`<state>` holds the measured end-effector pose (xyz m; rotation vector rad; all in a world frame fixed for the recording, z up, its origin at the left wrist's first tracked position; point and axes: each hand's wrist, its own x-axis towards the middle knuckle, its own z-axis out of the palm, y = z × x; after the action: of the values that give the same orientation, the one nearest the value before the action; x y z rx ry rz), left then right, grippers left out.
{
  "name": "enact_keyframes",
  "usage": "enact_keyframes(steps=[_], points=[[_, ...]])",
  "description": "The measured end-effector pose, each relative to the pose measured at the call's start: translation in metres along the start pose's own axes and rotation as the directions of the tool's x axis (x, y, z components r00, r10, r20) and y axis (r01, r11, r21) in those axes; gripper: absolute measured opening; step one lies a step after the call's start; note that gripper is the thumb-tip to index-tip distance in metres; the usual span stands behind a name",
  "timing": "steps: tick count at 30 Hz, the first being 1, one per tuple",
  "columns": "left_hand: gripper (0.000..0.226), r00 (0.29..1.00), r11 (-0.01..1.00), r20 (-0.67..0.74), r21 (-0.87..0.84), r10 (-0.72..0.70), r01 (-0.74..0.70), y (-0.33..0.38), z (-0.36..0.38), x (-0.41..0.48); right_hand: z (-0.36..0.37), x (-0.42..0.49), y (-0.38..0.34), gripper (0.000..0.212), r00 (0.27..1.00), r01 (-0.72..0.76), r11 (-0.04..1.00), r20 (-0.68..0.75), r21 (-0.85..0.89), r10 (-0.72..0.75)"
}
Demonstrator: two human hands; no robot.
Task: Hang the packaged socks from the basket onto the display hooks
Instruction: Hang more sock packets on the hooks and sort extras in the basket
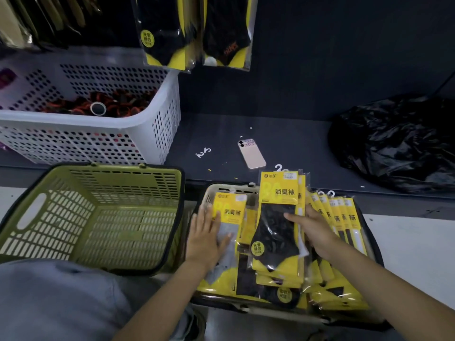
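Showing: two bare hands in a beige basket [232,185] of yellow sock packs, seen from above.
Green basket [61,217]: just left of the left fingers [209,215].
Left hand [204,238]: fingers straight, slightly spread, lying flat on a grey sock pack [230,210].
Black sock pack [277,232]: between the two hands, held upright.
Right hand [317,230]: thumb in front, fingers behind, pinching the black sock pack.
Upright packs [342,217]: just right of the right fingers.
Phone [251,153]: on the shelf beyond the fingers.

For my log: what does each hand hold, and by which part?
The right hand pinches the black-sock pack at its right edge. The left hand rests flat on the grey-sock pack, holding nothing.
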<state>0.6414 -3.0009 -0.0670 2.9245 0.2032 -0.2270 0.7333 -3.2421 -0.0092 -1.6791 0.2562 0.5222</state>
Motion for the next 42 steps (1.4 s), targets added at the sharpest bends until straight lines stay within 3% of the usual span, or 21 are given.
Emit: enact_keyframes(steps=[3,6,9,12,14,16,19,22,26,28,30,37,42], points=[[0.068,0.987,0.964,0.084,-0.241,0.133,-0.11,0.024,0.011,-0.006,-0.015,-0.002,-0.004,0.053,0.999,0.003,0.998,-0.04,0.067,0.0],[0.074,0.98,0.876,0.034,-0.455,0.194,-0.157,0.038,0.016,-0.003,-0.03,-0.002,-0.004,0.064,0.998,-0.028,0.993,-0.048,0.115,0.033],[0.07,0.997,0.598,-0.059,-0.798,0.051,-0.078,0.046,0.003,0.006,-0.04,-0.009,-0.002,0.074,0.998,-0.057,0.991,-0.024,0.124,0.06],[0.037,0.988,0.53,-0.145,-0.843,-0.062,-0.091,0.045,-0.01,0.02,-0.04,-0.02,-0.003,0.051,0.998,-0.038,0.991,-0.042,0.13,0.043],[0.026,0.987,0.469,-0.05,-0.883,-0.152,0.027,0.043,-0.021,0.03,-0.038,-0.025,-0.006,0.053,0.997,0.002,0.992,-0.071,0.129,0.007],[0.014,0.988,0.404,0.024,-0.911,-0.155,0.085,0.041,-0.034,0.04,-0.034,-0.028,-0.014,0.048,0.995,0.053,0.99,-0.089,0.131,-0.041],[0.019,0.994,0.362,0.02,-0.93,-0.109,0.059,0.04,-0.068,0.049,-0.027,-0.035,-0.035,0.05,0.992,0.105,0.981,-0.082,0.161,-0.093],[0.02,0.994,0.315,0.039,-0.947,-0.097,0.068,0.047,-0.103,0.055,-0.018,-0.039,-0.059,0.026,0.987,0.156,0.971,0.013,0.182,-0.161],[0.047,0.993,0.013,0.09,-0.996,-0.073,0.092,0.071,-0.157,0.06,0.001,-0.042,-0.094,0.026,0.947,0.312,0.939,0.026,0.147,-0.319],[0.056,0.999,0.03,-0.034,-0.999,-0.033,-0.033,0.079,-0.181,0.062,0.008,-0.042,-0.113,0.026,0.927,0.369,0.916,0.009,0.156,-0.375],[0.047,0.985,0.049,-0.166,-0.985,-0.056,-0.163,0.081,-0.204,0.064,0.012,-0.041,-0.135,0.027,0.907,0.412,0.894,0.011,0.178,-0.42],[0.033,0.931,0.076,-0.364,-0.93,-0.038,-0.36,0.063,-0.287,0.089,0.021,-0.028,-0.235,0.019,0.849,0.517,0.835,0.007,0.189,-0.528],[0.023,0.843,0.114,-0.503,-0.864,-0.194,-0.49,0.027,-0.34,0.101,0.041,-0.011,-0.306,0.016,0.777,0.626,0.763,-0.045,0.162,-0.627]])
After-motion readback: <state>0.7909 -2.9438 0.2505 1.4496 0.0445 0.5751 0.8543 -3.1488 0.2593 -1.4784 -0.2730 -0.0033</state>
